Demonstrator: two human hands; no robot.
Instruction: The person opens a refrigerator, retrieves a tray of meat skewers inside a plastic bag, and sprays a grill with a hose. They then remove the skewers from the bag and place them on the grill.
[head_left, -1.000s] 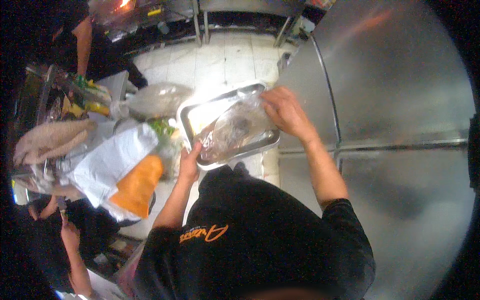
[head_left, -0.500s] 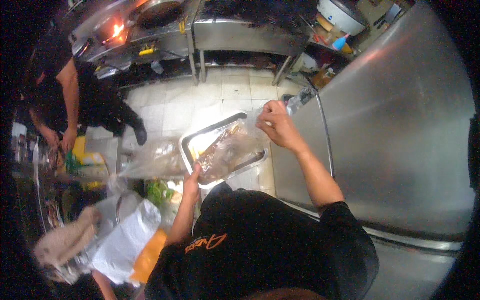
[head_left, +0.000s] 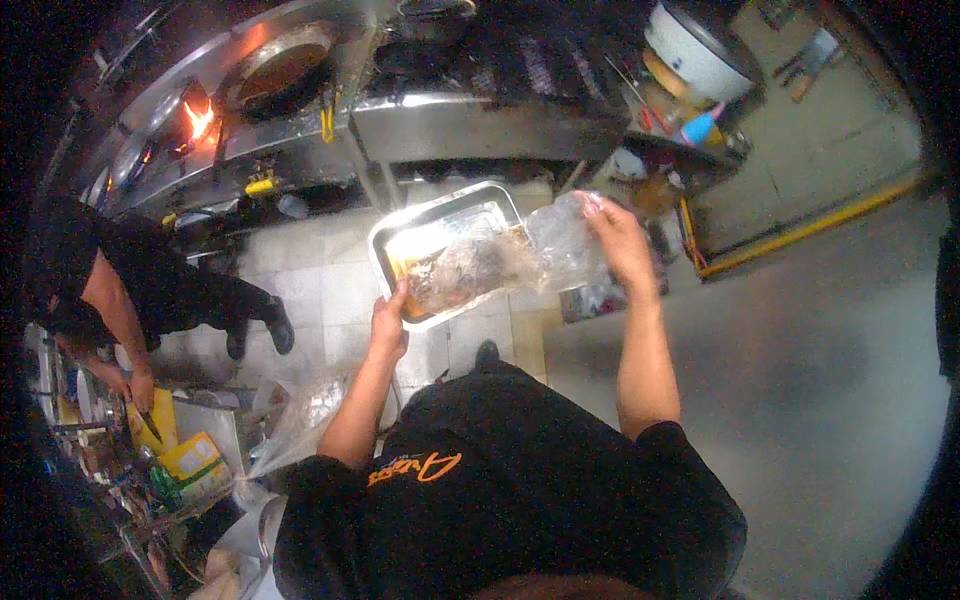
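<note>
A working kitchen, shown by burner flame [head_left: 199, 121], wok [head_left: 278, 72] and cooking pot [head_left: 700, 52]

The left grip [head_left: 390, 322] holds a metal tray [head_left: 435, 236]; the right grip [head_left: 624, 242] pinches a clear bag [head_left: 565, 245] extending over it. Flames [head_left: 200, 120] burn beyond both grips, leftward.

The left forearm [head_left: 362, 402] slants inward to the left hand [head_left: 390, 322], gripping with thumb up and fingers mostly hidden, while the right forearm [head_left: 648, 355] runs nearly straight forward to the right hand [head_left: 622, 243], pinching.
</note>
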